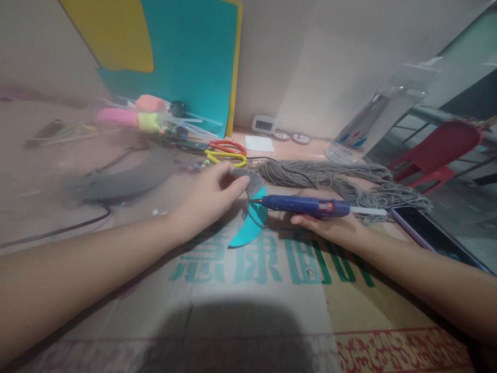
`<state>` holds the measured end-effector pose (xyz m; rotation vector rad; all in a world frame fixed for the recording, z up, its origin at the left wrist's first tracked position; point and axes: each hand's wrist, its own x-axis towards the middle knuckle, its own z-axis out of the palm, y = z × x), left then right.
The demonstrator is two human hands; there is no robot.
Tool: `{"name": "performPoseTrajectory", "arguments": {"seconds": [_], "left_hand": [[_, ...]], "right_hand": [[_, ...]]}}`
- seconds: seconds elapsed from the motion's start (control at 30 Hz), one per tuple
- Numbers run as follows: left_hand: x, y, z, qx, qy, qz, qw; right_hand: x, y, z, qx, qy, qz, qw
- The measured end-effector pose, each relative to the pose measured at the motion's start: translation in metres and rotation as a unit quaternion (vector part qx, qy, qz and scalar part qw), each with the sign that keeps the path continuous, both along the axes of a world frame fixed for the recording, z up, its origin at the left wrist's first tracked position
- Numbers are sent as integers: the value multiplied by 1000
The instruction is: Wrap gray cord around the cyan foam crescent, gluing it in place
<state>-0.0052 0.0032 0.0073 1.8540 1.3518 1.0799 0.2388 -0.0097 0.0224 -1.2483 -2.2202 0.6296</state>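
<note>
While the left hand (pixel 213 194) pinches the turquoise crescent (pixel 252 223), partly grey-covered, the right hand (pixel 334 223) grips the blue glue gun (pixel 306 205).

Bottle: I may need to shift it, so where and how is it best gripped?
Grip the bottle around mid-body, probably from the right: it stands on its base, its body is long, and yarn lies along its front.

Dark blue on the glue gun (pixel 306 205); turquoise and grey on the crescent (pixel 254 220) at its tip; grey on the yarn (pixel 330 176) behind it; green characters (pixel 258 261) and red scrollwork (pixel 404 349) on the cardboard (pixel 345 311) below.
</note>
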Motion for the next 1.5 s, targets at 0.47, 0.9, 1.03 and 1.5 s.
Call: {"name": "performPoseTrajectory", "arguments": {"seconds": [0.47,0.9,1.03,1.5], "left_hand": [[0,0,1,-7,5,-3,1000],[-1,1,-1,-11,8,0,1000],[-1,2,-1,-4,9,-4,1000],[-3,2,-2,-4,-12,-13,1000]], "right_hand": [[-3,-1,2,-13,4,-4,1000],[-1,0,-2,3,-6,-13,1000],[-2,-1,0,-3,12,-10,1000],[2,1,-1,16,0,-25,1000]]}}
